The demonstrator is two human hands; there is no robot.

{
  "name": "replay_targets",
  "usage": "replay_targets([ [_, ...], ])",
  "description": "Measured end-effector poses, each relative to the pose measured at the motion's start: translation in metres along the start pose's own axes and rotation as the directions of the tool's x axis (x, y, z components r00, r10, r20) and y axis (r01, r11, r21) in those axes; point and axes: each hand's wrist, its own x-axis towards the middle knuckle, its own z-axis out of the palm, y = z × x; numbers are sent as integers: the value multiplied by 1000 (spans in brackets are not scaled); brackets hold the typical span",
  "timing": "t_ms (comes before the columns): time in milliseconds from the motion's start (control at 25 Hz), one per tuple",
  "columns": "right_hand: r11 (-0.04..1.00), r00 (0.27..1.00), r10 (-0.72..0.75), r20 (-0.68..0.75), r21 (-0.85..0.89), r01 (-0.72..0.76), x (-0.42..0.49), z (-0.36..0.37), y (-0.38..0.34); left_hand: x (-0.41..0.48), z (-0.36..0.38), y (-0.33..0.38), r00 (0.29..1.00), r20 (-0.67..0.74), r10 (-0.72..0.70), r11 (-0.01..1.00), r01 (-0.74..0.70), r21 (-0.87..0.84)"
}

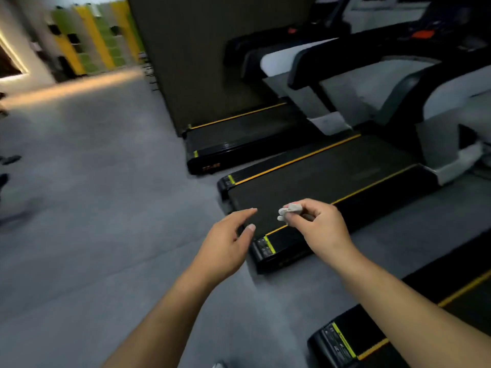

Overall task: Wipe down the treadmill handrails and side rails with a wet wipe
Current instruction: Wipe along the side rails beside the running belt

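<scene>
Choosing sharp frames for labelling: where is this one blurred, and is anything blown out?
Head view: the yellow-green panels at upper left are smeared by motion blur; the light strip beside them is blown out; the left hand and the right hand pinching the wet wipe are fairly sharp; the treadmill lies in dim, even light.

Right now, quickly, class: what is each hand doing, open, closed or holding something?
Left hand: open, fingers relaxed, holding nothing.
Right hand: closed, pinching a small crumpled wet wipe.

Yellow-green lockers (93, 41) stand beyond the grey floor (93, 208).
</scene>
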Motion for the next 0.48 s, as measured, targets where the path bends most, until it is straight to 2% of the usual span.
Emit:
replay_targets([
  [120,999,979,42,-200,2,-42,53,-14,16,98,5,-8,979,148,138,990,-135,-29],
  [240,998,925,52,-377,-12,-61,90,-31,28,182,16,-3,910,267,318,948,-311,-69],
  [360,994,829,82,-553,-11,-106,112,-62,35,258,48,24,797,399,453,890,-429,-154],
  [480,987,689,75,-721,-47,-156,114,-103,50,310,102,66,622,520,585,804,-529,-272],
])
